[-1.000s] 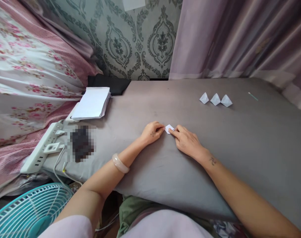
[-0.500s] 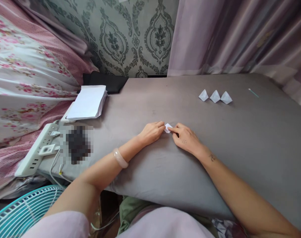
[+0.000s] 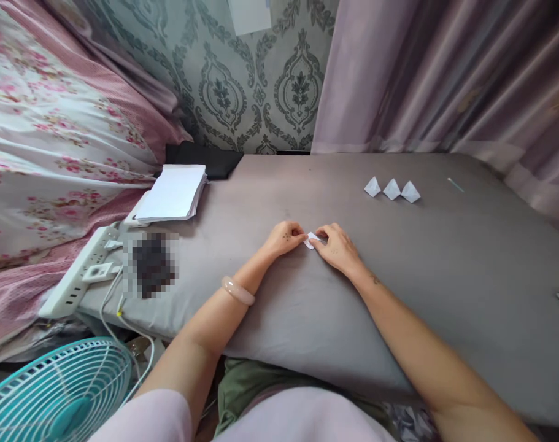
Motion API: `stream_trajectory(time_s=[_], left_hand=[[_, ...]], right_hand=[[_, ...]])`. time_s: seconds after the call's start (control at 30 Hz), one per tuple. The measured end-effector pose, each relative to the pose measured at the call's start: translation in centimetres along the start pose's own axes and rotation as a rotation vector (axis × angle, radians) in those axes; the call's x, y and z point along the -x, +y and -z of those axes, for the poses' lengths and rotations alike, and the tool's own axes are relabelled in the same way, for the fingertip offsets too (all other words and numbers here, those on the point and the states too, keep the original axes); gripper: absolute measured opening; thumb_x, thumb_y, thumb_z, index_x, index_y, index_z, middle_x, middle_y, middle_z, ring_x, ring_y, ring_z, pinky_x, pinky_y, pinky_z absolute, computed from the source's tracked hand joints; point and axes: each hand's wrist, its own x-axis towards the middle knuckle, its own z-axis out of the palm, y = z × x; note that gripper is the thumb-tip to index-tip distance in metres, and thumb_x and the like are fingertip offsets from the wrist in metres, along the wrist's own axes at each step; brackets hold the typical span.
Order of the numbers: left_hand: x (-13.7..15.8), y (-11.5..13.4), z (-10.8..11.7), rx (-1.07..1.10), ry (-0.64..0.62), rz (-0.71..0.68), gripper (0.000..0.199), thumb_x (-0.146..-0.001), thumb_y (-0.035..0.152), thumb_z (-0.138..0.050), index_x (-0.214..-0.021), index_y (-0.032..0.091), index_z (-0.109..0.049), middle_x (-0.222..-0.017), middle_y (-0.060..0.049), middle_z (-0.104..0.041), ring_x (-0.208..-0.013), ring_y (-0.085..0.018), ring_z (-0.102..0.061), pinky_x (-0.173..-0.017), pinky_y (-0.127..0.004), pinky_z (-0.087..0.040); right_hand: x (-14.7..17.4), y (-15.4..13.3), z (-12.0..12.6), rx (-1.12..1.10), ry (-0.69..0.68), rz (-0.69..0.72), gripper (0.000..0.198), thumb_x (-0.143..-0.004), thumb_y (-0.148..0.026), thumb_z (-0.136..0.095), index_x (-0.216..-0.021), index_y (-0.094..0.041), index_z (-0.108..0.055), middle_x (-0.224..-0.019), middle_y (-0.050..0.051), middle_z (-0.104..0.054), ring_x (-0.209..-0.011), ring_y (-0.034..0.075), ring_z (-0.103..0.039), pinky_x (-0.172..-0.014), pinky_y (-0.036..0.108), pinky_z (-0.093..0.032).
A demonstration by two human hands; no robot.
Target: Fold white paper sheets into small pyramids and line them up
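A small folded piece of white paper (image 3: 312, 239) lies between my two hands, low over the grey cloth surface. My left hand (image 3: 286, 238) pinches its left edge between thumb and fingers. On the other side, my right hand (image 3: 338, 247) grips the paper's right edge, thumb in front and fingers curled behind. Layered folds show along the near side of the paper. Three pointed folded white paper pieces (image 3: 392, 189) stand in a row farther back on the right.
A stack of white paper (image 3: 173, 191) lies at the back left, by a black flat item (image 3: 215, 162). Near the left edge are a power strip (image 3: 81, 270) with cables and a blurred dark patch (image 3: 154, 265). A turquoise fan (image 3: 62, 393) stands lower left. A thin stick (image 3: 455, 185) lies back right.
My right hand has gone from pressing the paper with an outstretched index finger to pinching its right side. My left hand has turned slightly, showing more thumb. The view has tilted up a little.
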Motion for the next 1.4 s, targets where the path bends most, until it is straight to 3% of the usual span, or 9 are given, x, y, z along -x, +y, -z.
stream_trajectory(time_s=[0.07,0.17,0.47,0.6,0.77,1.0,1.13,1.4], left_hand=[[-0.1,-0.1,-0.4,0.048,0.000,0.038,0.020,-0.079,0.031,-0.060,-0.084,0.014,-0.069,-0.071,-0.002,-0.063,-0.064,-0.011,-0.052,-0.060,-0.022,-0.040],[0.3,-0.4,-0.7,0.078,0.017,-0.015,0.017,-0.078,0.028,-0.062,-0.083,0.014,-0.070,-0.076,-0.002,-0.063,-0.067,-0.011,-0.052,-0.064,-0.022,-0.041],[1.1,-1.0,-0.6,0.090,0.001,-0.112,0.016,-0.080,0.027,-0.063,-0.085,0.014,-0.069,-0.081,-0.002,-0.058,-0.068,-0.010,-0.050,-0.069,-0.024,-0.044],[1.4,-0.8,-0.7,0.060,0.001,-0.133,0.015,-0.079,0.026,-0.064,-0.087,0.014,-0.069,-0.091,-0.005,-0.056,-0.072,-0.011,-0.051,-0.076,-0.027,-0.046],[1.5,-0.8,-0.3,0.106,-0.076,-0.165,0.013,-0.080,0.025,-0.062,-0.080,0.014,-0.069,-0.085,-0.004,-0.057,-0.073,-0.011,-0.051,-0.073,-0.025,-0.044],[2.1,0.1,0.2,0.076,-0.120,-0.096,0.019,-0.079,0.030,-0.061,-0.087,0.014,-0.069,-0.078,-0.002,-0.058,-0.067,-0.011,-0.050,-0.064,-0.022,-0.041],[2.4,0.5,0.4,0.021,-0.155,-0.112,0.019,-0.078,0.028,-0.059,-0.082,0.013,-0.070,-0.082,-0.004,-0.060,-0.068,-0.011,-0.051,-0.064,-0.021,-0.041],[2.5,0.2,0.7,0.208,-0.349,-0.086,0.021,-0.076,0.031,-0.061,-0.080,0.012,-0.067,-0.065,0.000,-0.058,-0.059,-0.009,-0.047,-0.054,-0.020,-0.034]], right_hand=[[0.5,0.0,-0.3,0.040,0.013,0.010,0.036,-0.087,-0.045,-0.051,-0.112,-0.023,-0.065,-0.112,0.010,-0.059,-0.089,0.020,-0.060,-0.066,0.028,-0.042],[0.9,0.0,-0.4,0.056,-0.008,0.056,0.032,-0.090,-0.042,-0.047,-0.110,-0.026,-0.066,-0.114,0.009,-0.057,-0.088,0.019,-0.060,-0.065,0.028,-0.042],[1.1,0.6,-0.2,-0.116,-0.079,0.096,0.027,-0.088,-0.038,-0.051,-0.106,-0.022,-0.064,-0.112,0.006,-0.057,-0.076,0.014,-0.058,-0.073,0.029,-0.045],[1.4,0.5,-0.1,-0.086,-0.086,0.095,0.034,-0.088,-0.039,-0.050,-0.114,-0.020,-0.060,-0.118,0.010,-0.053,-0.086,0.018,-0.060,-0.079,0.032,-0.046],[1.7,0.4,0.6,-0.108,-0.153,0.145,0.033,-0.089,-0.035,-0.047,-0.115,-0.019,-0.061,-0.120,0.011,-0.052,-0.099,0.020,-0.058,-0.086,0.032,-0.044],[1.6,0.6,0.5,-0.232,-0.200,0.136,0.022,-0.085,-0.030,-0.053,-0.102,-0.019,-0.061,-0.109,0.007,-0.056,-0.086,0.014,-0.057,-0.083,0.029,-0.043],[1.8,0.1,0.5,-0.267,-0.250,0.081,0.020,-0.082,-0.035,-0.056,-0.092,-0.019,-0.062,-0.097,0.004,-0.059,-0.075,0.013,-0.055,-0.072,0.027,-0.043],[2.7,-1.0,2.0,-0.175,-0.320,-0.035,0.030,-0.078,-0.045,-0.061,-0.095,-0.020,-0.062,-0.089,0.004,-0.067,-0.076,0.015,-0.058,-0.065,0.026,-0.040]])
